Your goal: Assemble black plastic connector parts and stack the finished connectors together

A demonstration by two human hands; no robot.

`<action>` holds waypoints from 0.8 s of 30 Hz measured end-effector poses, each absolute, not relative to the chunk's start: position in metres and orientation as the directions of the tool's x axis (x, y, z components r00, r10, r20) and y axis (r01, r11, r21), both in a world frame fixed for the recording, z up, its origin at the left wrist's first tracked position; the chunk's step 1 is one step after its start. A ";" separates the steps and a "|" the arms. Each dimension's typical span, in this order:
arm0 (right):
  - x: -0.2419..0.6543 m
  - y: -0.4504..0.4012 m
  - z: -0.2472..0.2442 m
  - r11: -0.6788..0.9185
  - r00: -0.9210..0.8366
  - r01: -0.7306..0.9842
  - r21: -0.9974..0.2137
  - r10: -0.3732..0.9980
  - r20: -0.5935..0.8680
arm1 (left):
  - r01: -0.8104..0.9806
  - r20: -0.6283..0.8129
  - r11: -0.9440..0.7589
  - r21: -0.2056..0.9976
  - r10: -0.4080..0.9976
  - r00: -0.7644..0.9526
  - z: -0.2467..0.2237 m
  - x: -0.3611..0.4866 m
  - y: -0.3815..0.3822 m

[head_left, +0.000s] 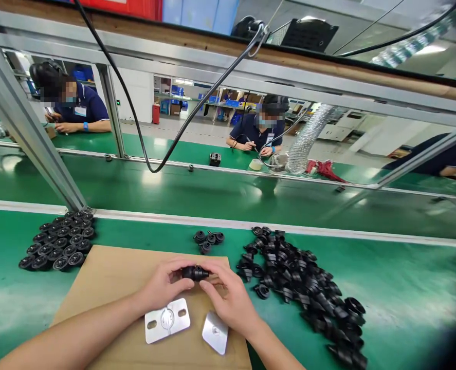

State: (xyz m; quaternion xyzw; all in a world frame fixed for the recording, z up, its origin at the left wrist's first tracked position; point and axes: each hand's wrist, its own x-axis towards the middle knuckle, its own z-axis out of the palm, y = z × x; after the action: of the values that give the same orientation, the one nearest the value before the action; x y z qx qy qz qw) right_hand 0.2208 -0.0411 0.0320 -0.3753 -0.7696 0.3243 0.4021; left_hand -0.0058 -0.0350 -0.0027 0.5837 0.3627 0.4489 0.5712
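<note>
Both hands meet over a brown cardboard sheet point(108, 288) on the green bench. My left hand point(162, 287) and my right hand point(230, 298) pinch one small black plastic part point(195, 273) between their fingertips. Just below the hands lie two metal plates: a rectangular plate point(167, 320) with a knob in its middle, and a smaller rounded plate point(215, 332) tilted beside my right wrist.
A neat cluster of black round parts point(58, 246) sits at the left. A few loose parts point(207, 240) lie ahead, and a long heap of black parts point(305, 288) runs to the right. Beyond a green conveyor point(212, 190), two people work at the far bench. A black cable point(150, 164) hangs overhead.
</note>
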 end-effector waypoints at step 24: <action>0.225 -0.038 0.022 0.694 -0.497 0.396 -0.601 0.713 0.495 | -0.097 0.053 -0.020 0.995 0.937 0.346 -0.005 -0.006 -0.034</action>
State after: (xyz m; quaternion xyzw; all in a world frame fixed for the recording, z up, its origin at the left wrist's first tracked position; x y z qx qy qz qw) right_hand 0.2250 -0.0380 0.0223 -0.3303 -0.8392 0.2097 0.3776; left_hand -0.0057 -0.0336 -0.0051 0.5662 0.3707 0.4354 0.5937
